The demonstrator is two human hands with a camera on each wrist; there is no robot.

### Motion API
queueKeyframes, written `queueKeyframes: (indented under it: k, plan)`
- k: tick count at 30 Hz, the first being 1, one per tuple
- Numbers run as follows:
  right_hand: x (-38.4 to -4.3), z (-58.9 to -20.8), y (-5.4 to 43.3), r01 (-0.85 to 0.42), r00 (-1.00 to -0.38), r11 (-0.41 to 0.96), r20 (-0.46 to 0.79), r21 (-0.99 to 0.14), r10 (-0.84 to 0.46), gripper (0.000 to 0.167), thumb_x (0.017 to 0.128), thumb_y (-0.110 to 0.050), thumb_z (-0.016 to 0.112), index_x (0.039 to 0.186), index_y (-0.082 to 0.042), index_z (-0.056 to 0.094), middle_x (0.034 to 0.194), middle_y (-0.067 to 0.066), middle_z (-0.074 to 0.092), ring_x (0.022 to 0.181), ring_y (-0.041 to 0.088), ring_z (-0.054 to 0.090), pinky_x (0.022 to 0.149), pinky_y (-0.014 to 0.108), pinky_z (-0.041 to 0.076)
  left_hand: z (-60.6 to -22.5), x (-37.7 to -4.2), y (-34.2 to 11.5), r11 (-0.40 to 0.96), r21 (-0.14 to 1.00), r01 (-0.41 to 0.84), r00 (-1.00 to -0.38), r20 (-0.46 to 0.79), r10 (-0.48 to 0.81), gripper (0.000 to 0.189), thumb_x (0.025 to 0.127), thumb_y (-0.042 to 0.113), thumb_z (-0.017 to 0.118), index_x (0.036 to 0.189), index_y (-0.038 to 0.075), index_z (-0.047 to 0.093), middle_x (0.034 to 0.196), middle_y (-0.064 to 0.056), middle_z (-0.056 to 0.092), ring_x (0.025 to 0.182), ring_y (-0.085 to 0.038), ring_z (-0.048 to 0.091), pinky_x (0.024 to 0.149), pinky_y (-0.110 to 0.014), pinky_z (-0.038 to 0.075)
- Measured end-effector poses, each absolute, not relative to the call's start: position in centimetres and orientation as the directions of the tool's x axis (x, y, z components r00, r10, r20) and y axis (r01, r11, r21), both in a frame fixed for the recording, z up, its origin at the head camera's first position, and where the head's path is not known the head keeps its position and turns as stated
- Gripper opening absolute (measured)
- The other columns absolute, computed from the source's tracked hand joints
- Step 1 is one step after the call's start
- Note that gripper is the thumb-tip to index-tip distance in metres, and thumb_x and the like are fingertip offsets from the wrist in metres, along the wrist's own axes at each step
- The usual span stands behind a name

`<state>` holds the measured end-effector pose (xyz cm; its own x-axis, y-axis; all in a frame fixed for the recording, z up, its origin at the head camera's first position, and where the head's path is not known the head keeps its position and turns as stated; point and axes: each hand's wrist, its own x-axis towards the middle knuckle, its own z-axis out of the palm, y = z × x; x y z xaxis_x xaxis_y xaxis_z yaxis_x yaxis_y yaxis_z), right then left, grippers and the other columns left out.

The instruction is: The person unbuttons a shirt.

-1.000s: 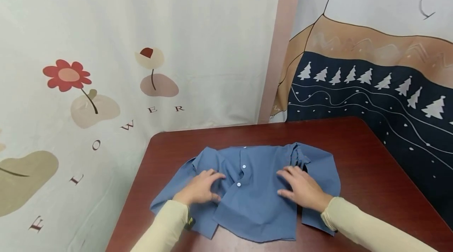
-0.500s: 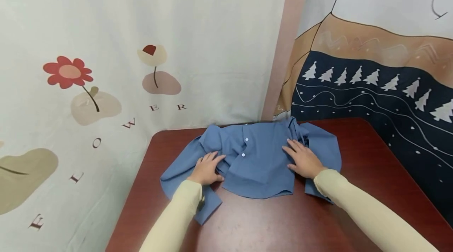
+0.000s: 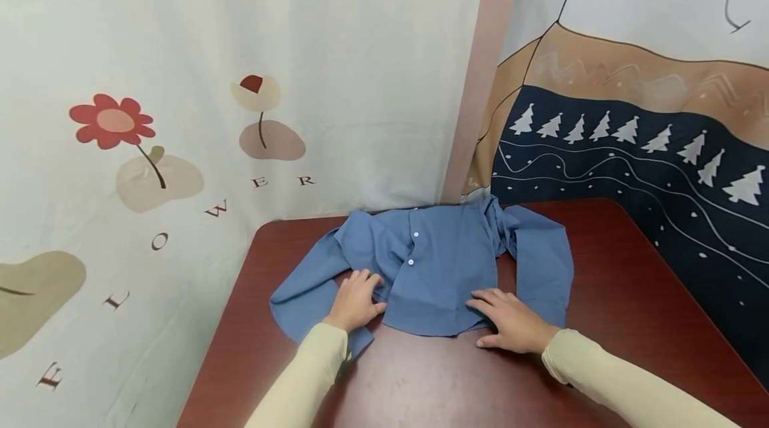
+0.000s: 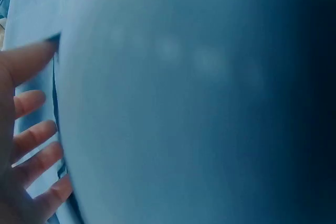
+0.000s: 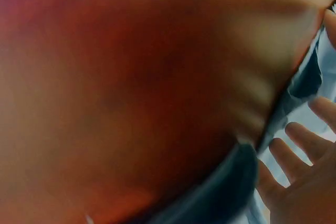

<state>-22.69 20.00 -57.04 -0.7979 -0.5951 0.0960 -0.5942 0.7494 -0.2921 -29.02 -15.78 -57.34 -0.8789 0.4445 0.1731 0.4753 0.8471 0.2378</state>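
A blue long-sleeved button-up shirt [image 3: 441, 288] lies front up on the table, its top along the far edge and both sleeves out to the sides. My left hand [image 3: 356, 301] rests over the shirt's left lower side and sleeve, fingers spread and slightly bent. In the left wrist view, the fingers [image 4: 37, 140] lie over blue cloth, and more cloth close to the camera fills the picture. At the lower right corner of the hem is my right hand [image 3: 513, 322], fingertips on the cloth and thumb beside the hem. The right wrist view shows its fingers [image 5: 307, 142] spread against the fabric edge.
The dark red table [image 3: 432, 381] has rounded far corners. A pale curtain [image 3: 372, 81] with flower prints hangs right behind it, and a dark blue panel [image 3: 601, 167] with white trees hangs to the right.
The shirt has slid away from me to the table's far edge. My right hand has since come back from the shirt's right side to its hem; my left hand has shifted slightly nearer.
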Motion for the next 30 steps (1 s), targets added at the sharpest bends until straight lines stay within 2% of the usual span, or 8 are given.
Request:
queueKeyframes:
  k: [2,6,9,14,22,26,30]
  plan:
    - [-22.6,-57.5,20.1,-0.612,-0.788,0.741,0.139,-0.275,-0.6,0.053,0.083,-0.039,0.077,0.124,-0.011,0.062,0.133,0.009,0.053,0.122,0.029,0.048,0.094,0.051,0.043,-57.4,-29.0,-15.6,0.842,0.251,0.477,-0.878,0.18,0.444,0.032,0.079,0.03,0.081,0.103,0.015,0.067,0.093,-0.001,0.053,0.084,-0.021,0.048,0.072,-0.039,0.039]
    - [-22.9,-58.1,20.5,-0.665,-0.743,0.713,0.293,-0.222,-0.601,0.022,0.08,-0.018,0.081,0.096,-0.013,0.068,0.115,0.005,0.062,0.106,0.024,0.056,0.085,0.044,0.048,-57.5,-29.0,-15.3,0.828,0.26,0.496,-0.867,0.202,0.456,0.017,0.08,0.021,0.079,0.091,0.016,0.067,0.085,0.001,0.051,0.078,-0.02,0.046,0.069,-0.037,0.039]
    - [-23.4,-58.3,21.0,-0.693,-0.705,0.696,0.378,-0.187,-0.6,0.019,0.077,-0.007,0.081,0.084,-0.015,0.065,0.102,0.0,0.063,0.094,0.019,0.057,0.079,0.039,0.05,-57.5,-28.9,-15.2,0.811,0.258,0.524,-0.849,0.234,0.474,0.014,0.08,0.017,0.079,0.081,0.017,0.065,0.079,0.004,0.049,0.074,-0.018,0.046,0.067,-0.037,0.04]
    - [-24.0,-57.9,21.9,-0.69,-0.707,0.692,0.409,-0.215,-0.578,0.023,0.076,-0.001,0.079,0.083,-0.016,0.064,0.09,-0.006,0.06,0.086,0.013,0.055,0.073,0.033,0.049,-57.2,-28.8,-15.4,0.789,0.28,0.547,-0.834,0.272,0.481,0.02,0.081,0.018,0.079,0.074,0.021,0.061,0.074,0.008,0.048,0.071,-0.015,0.046,0.067,-0.035,0.042]
    - [-24.1,-55.4,23.3,-0.528,-0.834,0.774,0.387,-0.349,-0.395,0.02,0.081,-0.004,0.075,0.086,-0.018,0.063,0.092,-0.007,0.062,0.086,0.01,0.054,0.071,0.034,0.049,-56.2,-28.9,-16.8,0.75,0.437,0.497,-0.867,0.273,0.416,0.018,0.083,0.024,0.078,0.076,0.025,0.062,0.077,0.011,0.051,0.075,-0.011,0.048,0.067,-0.031,0.045]
    - [-24.1,-54.0,23.5,-0.464,-0.865,0.777,0.405,-0.425,-0.295,0.016,0.084,-0.003,0.071,0.086,-0.017,0.064,0.09,-0.004,0.063,0.082,0.014,0.056,0.069,0.036,0.048,-55.3,-28.7,-17.0,0.718,0.5,0.484,-0.875,0.277,0.398,0.019,0.084,0.023,0.078,0.075,0.027,0.061,0.076,0.013,0.049,0.074,-0.009,0.047,0.067,-0.031,0.044]
    - [-23.8,-53.4,23.6,-0.399,-0.886,0.788,0.418,-0.47,-0.2,0.015,0.085,-0.003,0.068,0.082,-0.017,0.064,0.084,-0.003,0.062,0.075,0.017,0.056,0.066,0.038,0.047,-54.5,-28.2,-16.9,0.703,0.504,0.502,-0.865,0.273,0.422,0.018,0.084,0.023,0.078,0.075,0.027,0.062,0.077,0.014,0.051,0.075,-0.009,0.049,0.067,-0.032,0.045]
